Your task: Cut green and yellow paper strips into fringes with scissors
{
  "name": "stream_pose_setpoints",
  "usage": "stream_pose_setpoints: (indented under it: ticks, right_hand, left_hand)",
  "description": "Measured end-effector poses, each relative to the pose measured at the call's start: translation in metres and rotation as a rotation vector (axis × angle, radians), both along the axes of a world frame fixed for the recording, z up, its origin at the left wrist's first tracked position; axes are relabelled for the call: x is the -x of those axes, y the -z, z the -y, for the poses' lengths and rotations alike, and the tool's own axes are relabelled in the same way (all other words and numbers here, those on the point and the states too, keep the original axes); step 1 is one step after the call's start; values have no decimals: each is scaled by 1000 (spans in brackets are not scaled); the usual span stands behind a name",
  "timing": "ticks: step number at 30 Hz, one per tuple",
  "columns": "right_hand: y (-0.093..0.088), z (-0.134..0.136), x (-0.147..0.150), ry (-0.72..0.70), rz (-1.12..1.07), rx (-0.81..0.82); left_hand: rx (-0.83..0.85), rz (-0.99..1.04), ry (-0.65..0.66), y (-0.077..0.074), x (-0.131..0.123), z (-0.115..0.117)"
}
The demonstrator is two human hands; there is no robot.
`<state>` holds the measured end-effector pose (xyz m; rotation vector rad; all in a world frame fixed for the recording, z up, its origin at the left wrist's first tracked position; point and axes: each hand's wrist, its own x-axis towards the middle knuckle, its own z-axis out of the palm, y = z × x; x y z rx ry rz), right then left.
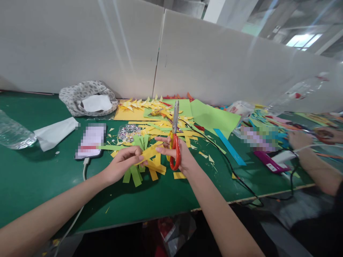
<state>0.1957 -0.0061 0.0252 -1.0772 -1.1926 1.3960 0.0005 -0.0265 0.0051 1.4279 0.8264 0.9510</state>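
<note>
My left hand (122, 162) pinches a yellow paper strip (150, 153) between thumb and fingers, above the green table. Hooked in my right hand (184, 157) is a pair of scissors (175, 151) with red and yellow handles, its blades pointing up and away from me. The extended fingers of that hand also touch the strip's right end. Beneath my hands lie green paper strips (135, 175) and more yellow strips (158, 167), some overlapping. Behind them spreads a pile of cut yellow paper pieces (160, 130).
A phone (92, 139) on a white cable lies left, near a plastic bottle (14, 132) and a cloth bag (72, 98). Toward the back are a yellow glue gun (162, 113) and green paper (214, 117). At right, another person's hand (298, 142) is near a purple power strip (268, 162).
</note>
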Motion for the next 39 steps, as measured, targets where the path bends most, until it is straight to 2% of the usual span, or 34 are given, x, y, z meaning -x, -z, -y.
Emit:
stream_pose_setpoints:
  ticks: [5,13,17,22,39]
  right_hand:
    - [3,-1,0,-51,-38,69]
    - [-2,5,3,76,-6,18]
    - [-4,5,1,110,34,3]
    - [2,1,-3,105,56,-36]
    - [-3,0,-6,177,63,-12]
  left_hand:
    - [-44,-12,-23,0,1,-1]
    - [-3,-38,0,-1,-1,-2]
    - [-26,-78,-91,-2,-4,-4]
    - [11,-32,-200,0,-6,-9]
    - [109,-106,-267,1,1,-18]
